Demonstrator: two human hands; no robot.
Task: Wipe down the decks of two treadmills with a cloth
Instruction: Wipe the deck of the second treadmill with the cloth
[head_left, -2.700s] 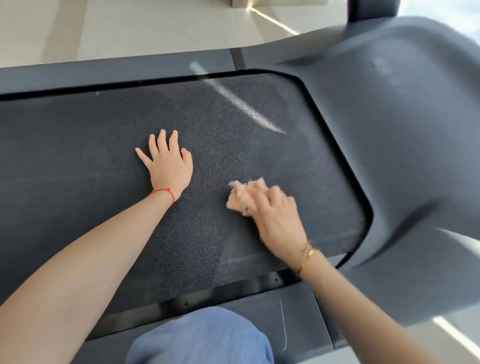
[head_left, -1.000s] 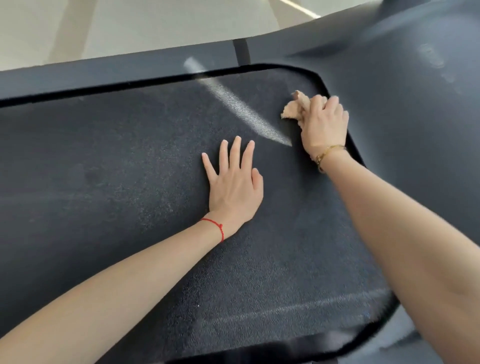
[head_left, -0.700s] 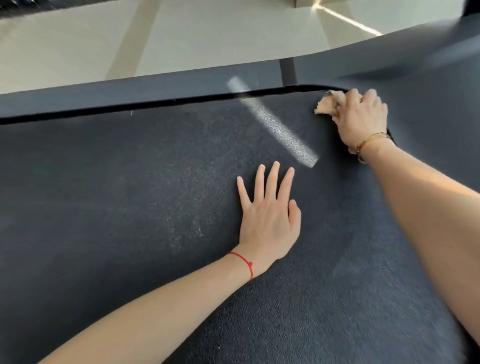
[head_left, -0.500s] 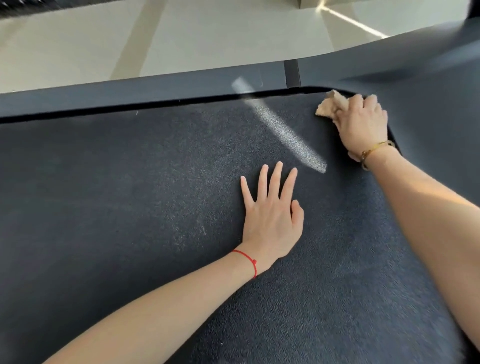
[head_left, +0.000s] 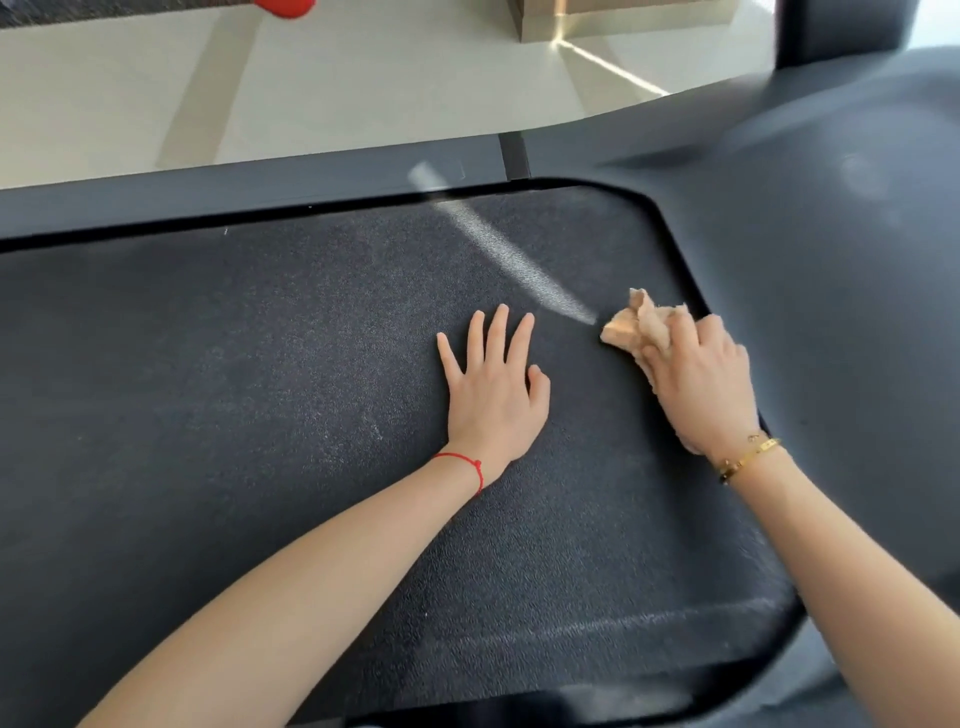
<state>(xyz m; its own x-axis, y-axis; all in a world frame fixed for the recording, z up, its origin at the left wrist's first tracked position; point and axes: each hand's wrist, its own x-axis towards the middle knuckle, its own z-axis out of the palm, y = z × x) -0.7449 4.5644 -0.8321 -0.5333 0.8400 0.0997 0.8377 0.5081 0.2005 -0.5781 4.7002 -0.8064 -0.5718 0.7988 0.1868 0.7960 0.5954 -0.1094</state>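
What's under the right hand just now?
A crumpled tan cloth, gripped by the right hand and pressed on the treadmill belt. Its bunched end sticks out past the fingers; the part beneath the palm is hidden.

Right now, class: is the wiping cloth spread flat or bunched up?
Bunched up. The cloth shows crumpled folds sticking out from the right hand, whose curled fingers grip it against the treadmill belt.

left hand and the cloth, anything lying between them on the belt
Head view: only bare belt between the left hand and the cloth, crossed by the tip of a light streak.
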